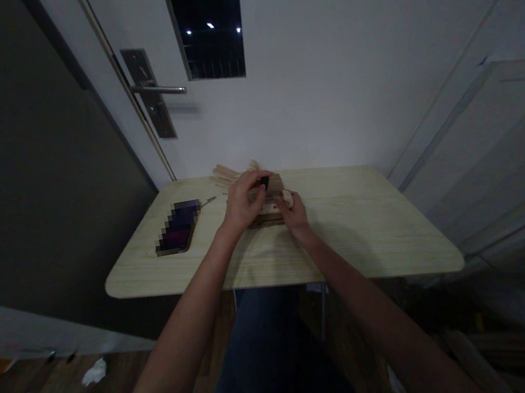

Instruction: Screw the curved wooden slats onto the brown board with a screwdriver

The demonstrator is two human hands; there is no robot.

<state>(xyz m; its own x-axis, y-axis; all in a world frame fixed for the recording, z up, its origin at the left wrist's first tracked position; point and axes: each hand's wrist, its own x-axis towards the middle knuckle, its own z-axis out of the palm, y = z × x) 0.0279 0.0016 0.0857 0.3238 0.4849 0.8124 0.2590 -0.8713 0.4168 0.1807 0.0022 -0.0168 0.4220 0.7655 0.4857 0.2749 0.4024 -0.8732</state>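
Note:
A small wooden craft (271,220), seemingly built of layered light-brown strips, sits on the table in front of me. My left hand (244,201) curves over its left and upper side, thumb and forefinger around a small black piece (265,182) whose kind I cannot make out. At its right side, my right hand (294,210) grips the craft with bent fingers. Both hands hide much of it. Behind the left hand, several flat wooden sticks (224,175) lie fanned out.
A phone (178,228) with a blurred screen lies at the table's left, beside a thin metal tool (208,201). The pale table (372,218) stands against a white door with a metal handle (162,90). Crumpled white paper (94,372) is on the floor.

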